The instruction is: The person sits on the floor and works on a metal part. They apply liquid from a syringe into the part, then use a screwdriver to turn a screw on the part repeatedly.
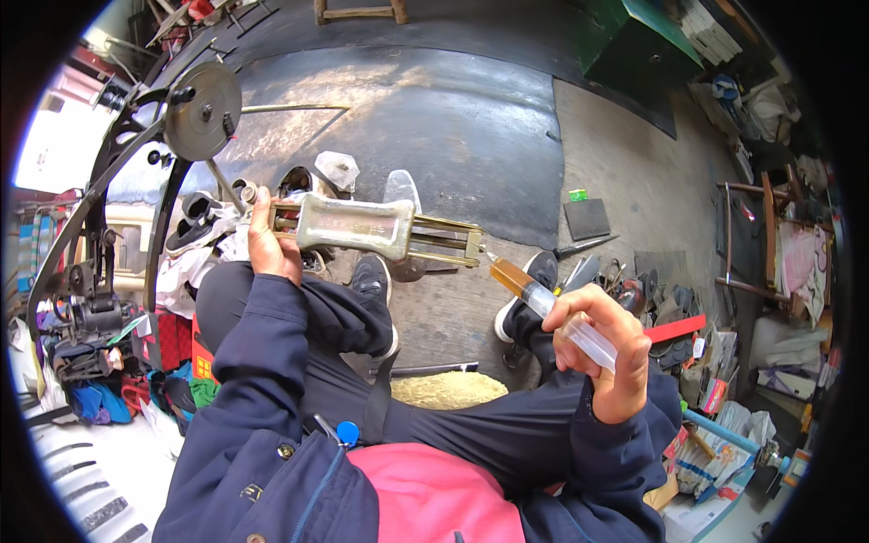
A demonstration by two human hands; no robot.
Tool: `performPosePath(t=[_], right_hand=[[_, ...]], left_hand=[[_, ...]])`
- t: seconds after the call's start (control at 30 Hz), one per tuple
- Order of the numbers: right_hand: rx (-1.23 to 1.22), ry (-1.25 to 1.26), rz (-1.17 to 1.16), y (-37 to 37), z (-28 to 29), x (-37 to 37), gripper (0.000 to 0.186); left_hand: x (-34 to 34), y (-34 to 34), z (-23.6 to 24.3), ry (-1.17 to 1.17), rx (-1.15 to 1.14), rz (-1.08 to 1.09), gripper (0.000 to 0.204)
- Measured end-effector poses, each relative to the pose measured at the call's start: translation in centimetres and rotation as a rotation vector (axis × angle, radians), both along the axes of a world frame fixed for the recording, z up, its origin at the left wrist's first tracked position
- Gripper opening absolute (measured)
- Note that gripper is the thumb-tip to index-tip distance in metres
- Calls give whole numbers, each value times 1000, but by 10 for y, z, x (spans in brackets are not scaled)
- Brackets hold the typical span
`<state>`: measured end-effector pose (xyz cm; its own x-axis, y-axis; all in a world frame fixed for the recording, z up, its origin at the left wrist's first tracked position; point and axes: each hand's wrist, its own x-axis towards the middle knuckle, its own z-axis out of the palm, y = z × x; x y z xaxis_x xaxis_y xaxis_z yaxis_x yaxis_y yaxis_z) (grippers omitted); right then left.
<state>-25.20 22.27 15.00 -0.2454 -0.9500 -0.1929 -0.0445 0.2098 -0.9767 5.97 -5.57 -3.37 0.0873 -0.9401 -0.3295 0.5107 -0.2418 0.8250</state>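
Observation:
My left hand point(273, 246) grips the left end of a long metal machine part point(355, 224), its thumb up along the near end and its other fingers partly hidden. The part has a worn grey-green cast body, with brass-coloured rods reaching out to a block at its right end. A clear plastic syringe point(518, 280) with amber liquid is held in my right hand point(615, 348), fingers curled round its rear. The syringe tilts up to the left, and its tip is close to the rods' end block; whether they touch I cannot tell.
A black hand-cranked sewing machine with a round wheel point(203, 111) stands at the left. Shoes point(192, 222) lie beside it. Past my right knee are a dark flat block point(587, 219) and several tools. A green box point(638, 50) stands far right; a yellow fluffy pad point(448, 391) lies between my legs.

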Motion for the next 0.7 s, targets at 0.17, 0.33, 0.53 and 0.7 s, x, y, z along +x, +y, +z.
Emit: performPosePath(t=[0.17, 0.33, 0.53, 0.7], right_hand=[[-5, 35, 11, -3, 1, 4, 113], [44, 63, 35, -5, 0, 6, 114], [82, 89, 38, -7, -4, 8, 115], [114, 145, 18, -10, -7, 9, 116]], left_hand=[[-6, 4, 7, -71, -52, 46, 29], [-9, 8, 15, -45, -33, 64, 26], [-15, 12, 28, 6, -44, 92, 23], [-18, 16, 38, 20, -60, 87, 22]])
